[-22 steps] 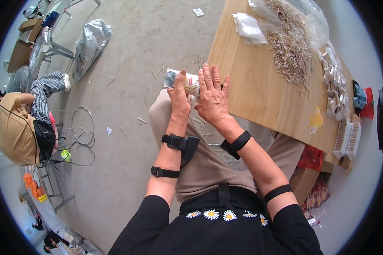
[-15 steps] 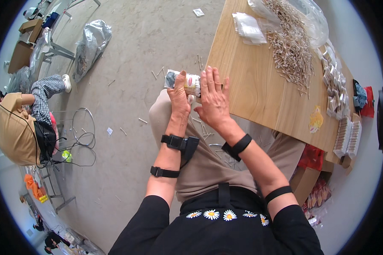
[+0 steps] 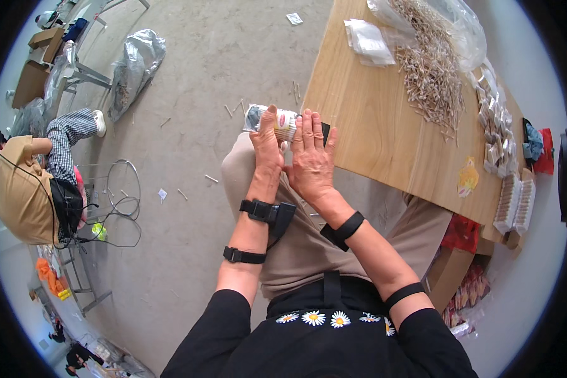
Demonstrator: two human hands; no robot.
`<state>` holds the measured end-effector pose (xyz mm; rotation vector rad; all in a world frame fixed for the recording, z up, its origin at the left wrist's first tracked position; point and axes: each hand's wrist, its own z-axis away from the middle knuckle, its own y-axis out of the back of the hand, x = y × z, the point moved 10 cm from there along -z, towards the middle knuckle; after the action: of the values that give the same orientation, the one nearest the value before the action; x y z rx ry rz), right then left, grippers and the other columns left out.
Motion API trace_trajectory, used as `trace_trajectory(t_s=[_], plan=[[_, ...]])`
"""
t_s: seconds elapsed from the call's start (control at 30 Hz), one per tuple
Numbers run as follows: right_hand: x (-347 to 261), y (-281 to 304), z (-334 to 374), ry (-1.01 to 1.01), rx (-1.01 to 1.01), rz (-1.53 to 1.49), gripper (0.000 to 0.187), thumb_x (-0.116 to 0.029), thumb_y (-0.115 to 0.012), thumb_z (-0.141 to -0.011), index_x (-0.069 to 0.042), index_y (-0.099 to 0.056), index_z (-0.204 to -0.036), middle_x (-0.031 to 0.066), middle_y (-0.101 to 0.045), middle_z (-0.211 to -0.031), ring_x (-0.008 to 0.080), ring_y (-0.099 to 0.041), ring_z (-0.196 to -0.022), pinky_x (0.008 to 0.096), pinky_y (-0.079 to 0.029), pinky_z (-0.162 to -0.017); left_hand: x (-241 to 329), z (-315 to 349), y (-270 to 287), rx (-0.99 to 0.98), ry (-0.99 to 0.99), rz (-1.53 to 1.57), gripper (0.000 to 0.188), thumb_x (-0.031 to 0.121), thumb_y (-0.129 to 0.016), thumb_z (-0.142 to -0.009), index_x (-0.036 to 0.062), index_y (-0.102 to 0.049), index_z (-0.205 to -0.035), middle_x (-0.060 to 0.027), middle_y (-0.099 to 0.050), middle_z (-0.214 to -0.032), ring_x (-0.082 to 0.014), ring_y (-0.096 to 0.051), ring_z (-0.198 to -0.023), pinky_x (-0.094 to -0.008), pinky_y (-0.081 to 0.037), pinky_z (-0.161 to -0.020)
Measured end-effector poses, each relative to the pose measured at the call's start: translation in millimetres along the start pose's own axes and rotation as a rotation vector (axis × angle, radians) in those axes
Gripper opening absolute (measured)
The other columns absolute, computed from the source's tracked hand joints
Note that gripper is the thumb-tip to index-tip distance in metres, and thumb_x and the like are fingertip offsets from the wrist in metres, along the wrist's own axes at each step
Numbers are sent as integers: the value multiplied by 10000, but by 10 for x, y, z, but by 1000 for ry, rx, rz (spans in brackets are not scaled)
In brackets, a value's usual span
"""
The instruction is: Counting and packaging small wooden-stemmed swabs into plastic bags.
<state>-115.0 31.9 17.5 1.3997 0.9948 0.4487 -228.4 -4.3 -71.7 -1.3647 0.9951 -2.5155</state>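
Observation:
My left hand (image 3: 268, 142) is closed around a clear plastic pack of cotton swabs (image 3: 285, 125), held above my knee just off the table corner. White swab ends show at the pack's right side, and a coloured label faces up. My right hand (image 3: 312, 154) lies flat with fingers stretched out, its finger side against the pack's right end. A small black edge (image 3: 326, 131) shows beside the right fingers; I cannot make out what it belongs to. On the wooden table (image 3: 359, 120), a big heap of loose cotton swabs (image 3: 431, 82) spills from a clear bag.
Flat clear bags (image 3: 368, 43) lie beside the heap. Filled packs (image 3: 498, 129) line the table's right side, with two swab stacks (image 3: 514, 203) at the near corner. Loose swabs (image 3: 211, 179) dot the floor. Another person (image 3: 28, 189) sits at the left near a silver bag (image 3: 135, 69).
My right hand has shifted slightly left and down, its fingers coming closer together against the pack's end. The left hand and the pack have barely moved.

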Motion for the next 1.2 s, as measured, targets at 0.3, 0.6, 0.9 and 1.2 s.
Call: trace_trajectory(t_s=[0.3, 0.6, 0.9, 1.2], plan=[[-37, -96, -63, 3, -11, 73, 831, -234, -679, -785, 51, -327, -1482, 203, -191, -1609, 350, -119, -1514, 589, -49, -1194, -22, 18, -60, -4, -4, 70, 211, 140, -761, -862, 104, -592, -983, 12, -622, -916, -114, -635, -816, -285, -559, -702], [-170, -156, -167, 116, -35, 136, 815, -177, -656, -749, 86, -350, -1457, 230, -200, -1596, 402, -109, -1505, 630, -38, -1168, -100, 84, -130, -17, 80, 135, 194, 152, -745, -870, 28, -646, -982, -25, -652, -913, -119, -633, -809, -280, -543, -704], [-207, -182, -258, 143, -121, 150, 737, -199, -614, -822, 33, -365, -1475, 204, -196, -1597, 406, -102, -1501, 685, -20, -1142, -142, 77, -100, 33, 146, 139, 188, 180, -722, -887, 59, -634, -999, -19, -632, -949, -121, -616, -840, -282, -534, -729], [-551, -221, -459, 312, -86, 100, 681, -184, -586, -845, 7, -391, -1468, 142, -247, -1593, 404, -145, -1492, 734, -37, -1112, 175, -131, 273, 184, -44, 178, 199, 159, -692, -891, 28, -632, -1029, -36, -621, -997, -125, -598, -887, -287, -524, -751]])
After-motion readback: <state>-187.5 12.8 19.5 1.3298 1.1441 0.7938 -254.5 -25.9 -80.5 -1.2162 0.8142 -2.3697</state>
